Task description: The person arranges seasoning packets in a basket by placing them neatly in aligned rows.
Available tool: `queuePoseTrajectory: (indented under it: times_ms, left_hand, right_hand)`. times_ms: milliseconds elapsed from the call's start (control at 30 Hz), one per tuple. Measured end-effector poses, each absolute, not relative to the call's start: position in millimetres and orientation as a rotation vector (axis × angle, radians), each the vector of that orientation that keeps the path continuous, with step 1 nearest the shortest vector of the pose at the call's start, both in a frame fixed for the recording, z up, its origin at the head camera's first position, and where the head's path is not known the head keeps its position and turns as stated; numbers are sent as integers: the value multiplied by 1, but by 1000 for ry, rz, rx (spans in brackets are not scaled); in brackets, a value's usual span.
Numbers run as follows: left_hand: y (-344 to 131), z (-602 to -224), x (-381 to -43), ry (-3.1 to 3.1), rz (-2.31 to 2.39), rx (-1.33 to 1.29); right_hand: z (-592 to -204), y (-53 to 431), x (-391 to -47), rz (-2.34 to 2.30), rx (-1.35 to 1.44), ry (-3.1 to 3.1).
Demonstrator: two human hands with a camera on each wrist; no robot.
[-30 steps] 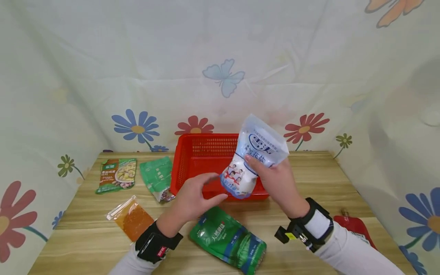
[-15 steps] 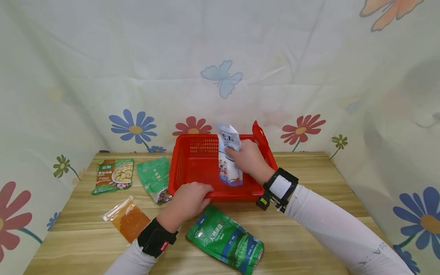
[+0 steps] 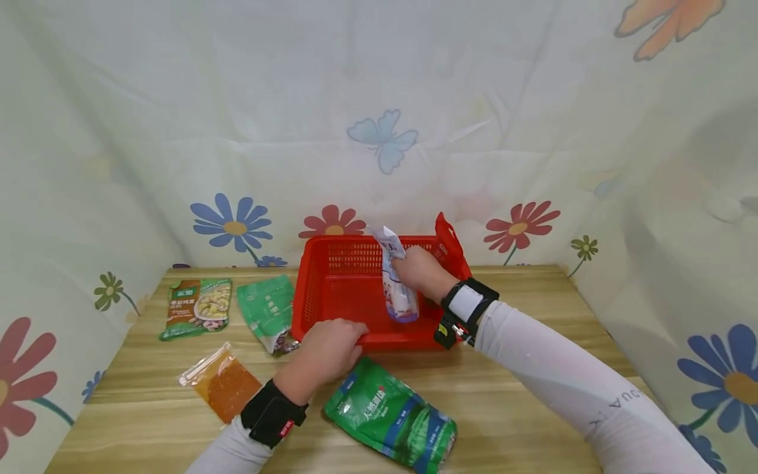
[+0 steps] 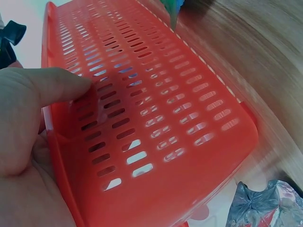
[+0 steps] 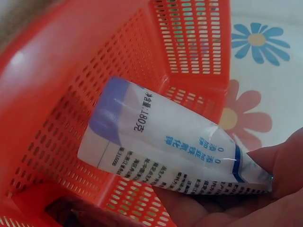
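Note:
My right hand (image 3: 423, 271) grips a white and blue salt pouch (image 3: 398, 296) by its narrow upper part. The pouch stands nearly upright inside the red plastic basket (image 3: 349, 293), its lower end close to the basket floor; whether it touches cannot be told. In the right wrist view, the printed side of the salt pouch (image 5: 156, 137) faces the camera. With my left hand (image 3: 328, 352) I hold the basket's near rim at the left. The left wrist view has my thumb (image 4: 61, 85) against the slotted wall, the other fingers mostly hidden behind it.
A red packet (image 3: 450, 243) leans at the basket's right end. In front lies a large green pouch (image 3: 393, 415). To the left lie a smaller green pouch (image 3: 269, 309), a brown-green soup packet (image 3: 198, 308) and an orange zip bag (image 3: 227, 388). Flowered cloth (image 3: 385, 191) encloses the table.
My right hand has brought the salt pouch left and down into the basket, turning it more upright. The left hand, earlier spread near the pouch, has taken hold of the basket rim.

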State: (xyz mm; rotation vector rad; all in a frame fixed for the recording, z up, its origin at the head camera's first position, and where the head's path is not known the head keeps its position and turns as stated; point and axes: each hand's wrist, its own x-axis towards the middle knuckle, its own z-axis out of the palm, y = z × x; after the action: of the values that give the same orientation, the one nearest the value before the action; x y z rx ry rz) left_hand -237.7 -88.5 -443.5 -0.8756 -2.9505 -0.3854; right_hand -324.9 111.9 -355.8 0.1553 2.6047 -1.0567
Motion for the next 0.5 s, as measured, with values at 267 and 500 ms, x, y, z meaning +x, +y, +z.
queuePoseTrajectory:
  times_ms: [267,500]
  left_hand:
    - [-89,-444,-238,-2952,-347,-896]
    - [-89,-442,-237,-2957,-323,-896]
  right_hand:
    - [-366,114,-338,-1039,219,2560]
    - [-374,113,-348,-1068,280,2538]
